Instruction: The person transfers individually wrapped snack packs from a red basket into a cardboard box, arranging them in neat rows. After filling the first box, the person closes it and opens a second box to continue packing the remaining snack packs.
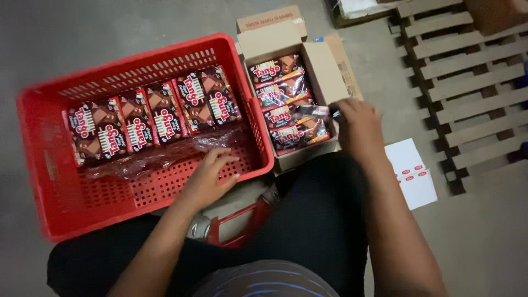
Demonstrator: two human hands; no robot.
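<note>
Fingers (pixel 228 163) of the left hand (pixel 212 179) lie spread and flat on the perforated floor of a red plastic crate (pixel 49 165), gripping nothing. Just above them, at about twelve o'clock from the hand, crumpled clear wrapping (pixel 165 154) lies loose in the crate. Beyond it, a row of dark brown snack packets (pixel 148 118) with red and white lettering runs along the crate's far half, from nine o'clock toward one o'clock.

At three o'clock from the crate and touching its side stands an open cardboard box (pixel 324 71) with its flaps folded outward. More snack packets of the same kind (pixel 283 102) are stacked inside it. The right hand (pixel 357 129) hovers over the box's near right corner, at about four o'clock, its fingers closed together on the shiny end of one packet (pixel 313 113); the hand is blurred, so the exact grip is hard to tell.

Both forearms reach out from a person in dark trousers sitting on a grey concrete floor (pixel 484 236). A white sheet with small red marks (pixel 412 173) lies on the floor at four o'clock from the box. A wooden pallet (pixel 467 71) fills the frame's two o'clock corner.
</note>
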